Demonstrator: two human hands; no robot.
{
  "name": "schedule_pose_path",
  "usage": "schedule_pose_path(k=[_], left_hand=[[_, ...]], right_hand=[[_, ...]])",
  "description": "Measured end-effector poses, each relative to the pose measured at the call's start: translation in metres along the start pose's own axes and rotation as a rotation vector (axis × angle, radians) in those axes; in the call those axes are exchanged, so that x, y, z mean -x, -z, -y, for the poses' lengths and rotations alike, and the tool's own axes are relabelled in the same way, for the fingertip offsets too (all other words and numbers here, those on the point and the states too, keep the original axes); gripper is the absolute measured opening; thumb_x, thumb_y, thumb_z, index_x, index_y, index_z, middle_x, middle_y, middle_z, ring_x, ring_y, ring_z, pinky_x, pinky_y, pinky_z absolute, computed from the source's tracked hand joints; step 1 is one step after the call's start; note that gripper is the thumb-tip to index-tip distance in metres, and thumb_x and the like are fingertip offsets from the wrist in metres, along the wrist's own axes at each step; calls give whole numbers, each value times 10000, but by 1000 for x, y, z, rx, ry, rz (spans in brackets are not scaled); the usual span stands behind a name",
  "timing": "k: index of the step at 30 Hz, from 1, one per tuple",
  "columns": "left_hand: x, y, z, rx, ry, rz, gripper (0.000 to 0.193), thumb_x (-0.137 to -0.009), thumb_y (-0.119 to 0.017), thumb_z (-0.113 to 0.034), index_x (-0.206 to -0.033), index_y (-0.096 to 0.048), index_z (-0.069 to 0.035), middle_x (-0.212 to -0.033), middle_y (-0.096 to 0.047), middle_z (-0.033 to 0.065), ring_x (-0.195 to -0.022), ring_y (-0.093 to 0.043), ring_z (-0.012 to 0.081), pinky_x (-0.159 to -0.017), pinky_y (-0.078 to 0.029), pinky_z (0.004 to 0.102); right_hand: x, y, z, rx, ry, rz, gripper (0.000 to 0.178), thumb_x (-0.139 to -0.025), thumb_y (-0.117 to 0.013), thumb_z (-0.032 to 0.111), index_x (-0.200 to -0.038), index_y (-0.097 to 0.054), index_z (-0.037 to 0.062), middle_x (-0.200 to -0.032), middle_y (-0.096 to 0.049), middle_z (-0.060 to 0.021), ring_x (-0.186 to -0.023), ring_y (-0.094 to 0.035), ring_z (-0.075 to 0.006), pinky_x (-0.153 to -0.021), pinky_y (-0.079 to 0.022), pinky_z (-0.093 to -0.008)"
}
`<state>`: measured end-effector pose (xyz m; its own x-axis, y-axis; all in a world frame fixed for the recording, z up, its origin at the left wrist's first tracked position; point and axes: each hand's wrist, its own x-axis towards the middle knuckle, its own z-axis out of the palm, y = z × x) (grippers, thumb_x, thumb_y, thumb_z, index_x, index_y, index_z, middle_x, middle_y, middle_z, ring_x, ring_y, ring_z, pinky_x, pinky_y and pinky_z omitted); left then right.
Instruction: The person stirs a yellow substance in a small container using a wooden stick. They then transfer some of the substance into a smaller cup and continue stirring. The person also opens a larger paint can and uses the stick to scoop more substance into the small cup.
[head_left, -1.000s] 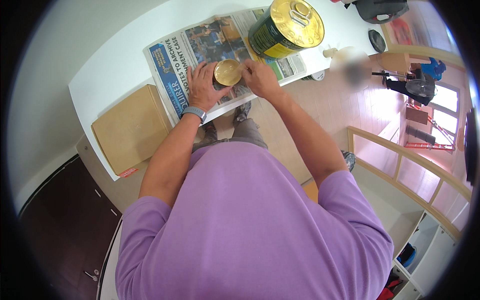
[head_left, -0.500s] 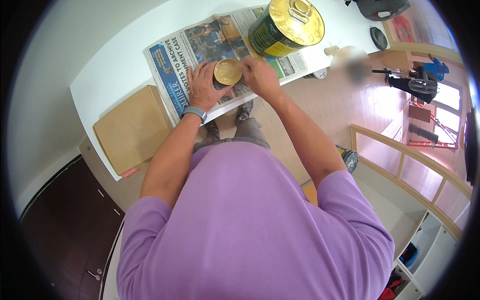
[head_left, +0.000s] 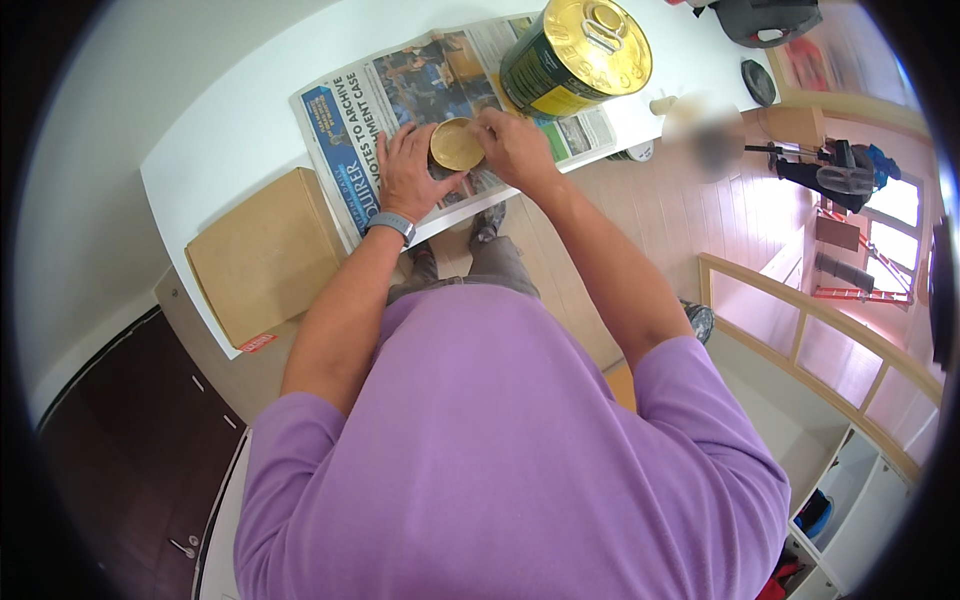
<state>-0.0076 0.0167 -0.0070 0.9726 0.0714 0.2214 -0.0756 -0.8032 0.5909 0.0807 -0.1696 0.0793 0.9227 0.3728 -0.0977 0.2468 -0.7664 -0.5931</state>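
On a sheet of newspaper [head_left: 345,140] stands a small round can [head_left: 457,146] with a gold-coloured top. My left hand [head_left: 408,178], with a grey watch band at the wrist, is wrapped around the can's left side. At the can's right rim is my right hand [head_left: 518,148], its fingers closed in a pinch. What those fingers hold, if anything, is hidden. Just beyond, a large dark green and yellow can [head_left: 575,60] with a gold top and a folded wire handle stands upright on the same newspaper.
A brown cardboard box [head_left: 265,255] sits on the left of the white table [head_left: 210,160]. A dark bag [head_left: 765,20] and a black round object [head_left: 758,82] lie at the far right end. Another person [head_left: 850,170] is in the background at right.
My right hand has shifted slightly up and left along the can's rim, covering more of its right edge. The left hand keeps its place. The person in the background has changed posture.
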Motion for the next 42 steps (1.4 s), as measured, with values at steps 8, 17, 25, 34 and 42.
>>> schedule_pose_path(k=[8, 17, 25, 34, 42], left_hand=[[-1, 1, 1, -2, 4, 4, 916, -730, -946, -511, -1470, -581, -112, -1401, -663, 101, -1462, -508, 321, -1303, -202, 635], [-1, 0, 4, 1, -2, 3, 933, -722, -954, -500, -1482, -571, -120, -1423, -650, 119, -1468, -505, 315, -1309, -188, 631], [-2, -1, 4, 5, -10, -8, 926, -731, -947, -509, -1483, -567, -125, -1415, -653, 119, -1469, -505, 317, -1310, -183, 633], [-2, -1, 3, -4, 6, -2, 917, -733, -946, -516, -1473, -575, -122, -1412, -655, 115, -1468, -505, 323, -1306, -196, 635], [-1, -2, 2, 8, 10, 5, 904, -744, -939, -514, -1473, -579, -120, -1419, -648, 115, -1470, -497, 322, -1310, -193, 630]], right_hand=[[1, 0, 4, -1, 25, 26, 207, -1026, -643, 298, -1087, -736, 124, -1030, -764, -200, -1002, -717, -457, -834, -557, -569], [4, 4, 8, 31, -9, 71, 199, -1022, -643, 295, -1080, -736, 129, -1033, -766, -205, -993, -723, -459, -824, -556, -578], [5, 7, 6, 30, 1, 31, 211, -1031, -627, 289, -1061, -723, 103, -1013, -763, -221, -977, -718, -471, -821, -556, -581], [2, 4, 9, 59, 6, -2, 213, -1030, -636, 292, -1061, -725, 100, -985, -767, -202, -953, -722, -462, -816, -561, -572], [2, -3, 4, 31, 22, -39, 225, -1027, -633, 308, -1063, -732, 110, -969, -773, -192, -940, -725, -459, -813, -561, -572]])
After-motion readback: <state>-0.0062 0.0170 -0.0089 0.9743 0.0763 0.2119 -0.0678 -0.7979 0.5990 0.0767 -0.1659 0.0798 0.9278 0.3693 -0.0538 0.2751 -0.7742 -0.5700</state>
